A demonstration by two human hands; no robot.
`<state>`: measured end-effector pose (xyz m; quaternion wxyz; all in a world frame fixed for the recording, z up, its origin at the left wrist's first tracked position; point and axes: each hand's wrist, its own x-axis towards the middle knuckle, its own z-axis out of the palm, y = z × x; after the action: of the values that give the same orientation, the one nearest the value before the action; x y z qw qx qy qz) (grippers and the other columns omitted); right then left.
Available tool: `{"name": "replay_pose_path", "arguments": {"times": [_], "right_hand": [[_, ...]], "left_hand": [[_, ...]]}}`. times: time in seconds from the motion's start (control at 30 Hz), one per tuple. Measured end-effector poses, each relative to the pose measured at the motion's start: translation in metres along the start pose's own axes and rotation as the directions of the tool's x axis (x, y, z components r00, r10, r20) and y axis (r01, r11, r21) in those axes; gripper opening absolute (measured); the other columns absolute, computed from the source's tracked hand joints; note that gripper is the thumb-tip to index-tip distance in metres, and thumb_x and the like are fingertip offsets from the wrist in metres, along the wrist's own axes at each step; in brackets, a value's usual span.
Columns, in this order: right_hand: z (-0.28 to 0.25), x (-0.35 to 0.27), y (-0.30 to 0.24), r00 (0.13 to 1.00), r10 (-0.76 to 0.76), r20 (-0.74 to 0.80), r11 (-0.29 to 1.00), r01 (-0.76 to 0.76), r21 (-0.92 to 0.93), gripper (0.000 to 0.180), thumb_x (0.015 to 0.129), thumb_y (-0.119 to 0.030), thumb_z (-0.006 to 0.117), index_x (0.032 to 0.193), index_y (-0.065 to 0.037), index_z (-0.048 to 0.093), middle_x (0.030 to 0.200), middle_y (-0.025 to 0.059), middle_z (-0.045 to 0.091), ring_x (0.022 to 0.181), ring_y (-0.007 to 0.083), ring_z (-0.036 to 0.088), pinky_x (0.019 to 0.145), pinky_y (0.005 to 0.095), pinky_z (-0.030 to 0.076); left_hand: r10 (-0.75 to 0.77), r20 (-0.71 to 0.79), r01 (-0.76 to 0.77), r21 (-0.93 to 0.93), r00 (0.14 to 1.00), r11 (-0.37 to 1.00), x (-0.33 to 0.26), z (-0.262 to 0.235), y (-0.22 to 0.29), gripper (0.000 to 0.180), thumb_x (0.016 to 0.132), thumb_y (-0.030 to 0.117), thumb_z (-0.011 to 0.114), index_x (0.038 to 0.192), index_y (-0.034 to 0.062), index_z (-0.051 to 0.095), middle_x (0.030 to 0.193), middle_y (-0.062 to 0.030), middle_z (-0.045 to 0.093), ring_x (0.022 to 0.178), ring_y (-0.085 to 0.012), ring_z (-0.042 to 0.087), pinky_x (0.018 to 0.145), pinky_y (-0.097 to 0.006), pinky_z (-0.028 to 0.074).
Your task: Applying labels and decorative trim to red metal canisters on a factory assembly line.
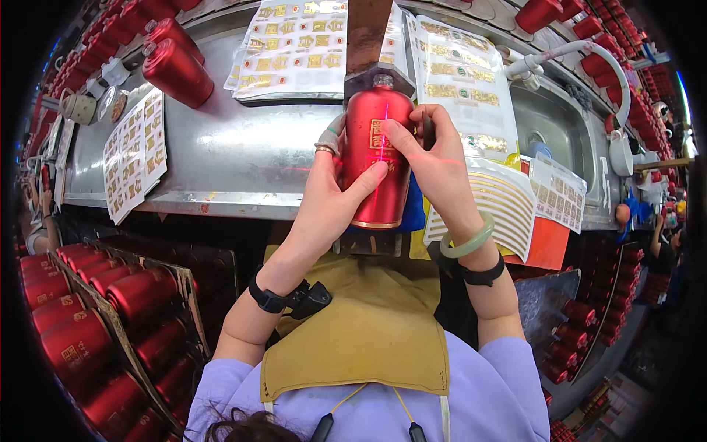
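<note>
A glossy red bottle [361,110] with gold markings lies with its neck pointing away from me, over a stand at the table's front edge. Around its left side curls my left hand [331,173], the thumb resting on the lower front. My right hand [436,158] grips the right side, its thumb pressed on the gold label. Thin red light lines cross on the bottle's face. A pale wrap covers a finger of my left hand. Something dark shows beside my right fingers; I cannot make out what it is.
Sheets of gold stickers [294,48] lie behind the bottle, with more sheets [136,155] at left. Two red bottles [177,72] stand at back left. Right are a striped sticker sheet [501,202], a sink [549,121] and a curved faucet [589,48]. Crates of red bottles [77,346] sit below left.
</note>
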<state>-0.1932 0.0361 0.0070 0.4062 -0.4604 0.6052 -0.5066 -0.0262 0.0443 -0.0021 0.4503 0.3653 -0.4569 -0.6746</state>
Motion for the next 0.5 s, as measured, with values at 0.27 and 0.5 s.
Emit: {"name": "replay_pose_path", "arguments": {"times": [0.27, 0.5], "right_hand": [[-0.011, 0.007, -0.016, 0.994, 0.078, 0.071, 0.995, -0.083, 0.064, 0.037, 0.094, -0.031, 0.079, 0.104, -0.001, 0.06, 0.088, -0.0011, 0.059, 0.08, 0.0057, 0.052, 0.071, 0.0223, 0.046], [-0.036, 0.016, -0.015, 0.994, -0.1, 0.043, 0.991, 0.096, 0.089, 0.026, 0.099, -0.007, 0.059, 0.123, 0.001, 0.057, 0.103, 0.009, 0.064, 0.088, 0.0112, 0.058, 0.08, 0.0269, 0.049]], "left_hand": [[-0.138, 0.004, 0.136, -0.184, 0.99, 0.973, 0.005, -0.012, 0.009, 0.069, 0.103, 0.017, 0.063, 0.159, -0.001, 0.026, 0.152, -0.0152, 0.047, 0.137, -0.0197, 0.049, 0.114, -0.037, 0.041], [-0.078, 0.046, 0.079, -0.029, 0.996, 0.996, 0.0, -0.004, 0.012, 0.08, 0.096, 0.015, 0.074, 0.158, -0.0016, 0.026, 0.15, -0.0173, 0.048, 0.135, -0.0212, 0.052, 0.111, -0.038, 0.046]]}}
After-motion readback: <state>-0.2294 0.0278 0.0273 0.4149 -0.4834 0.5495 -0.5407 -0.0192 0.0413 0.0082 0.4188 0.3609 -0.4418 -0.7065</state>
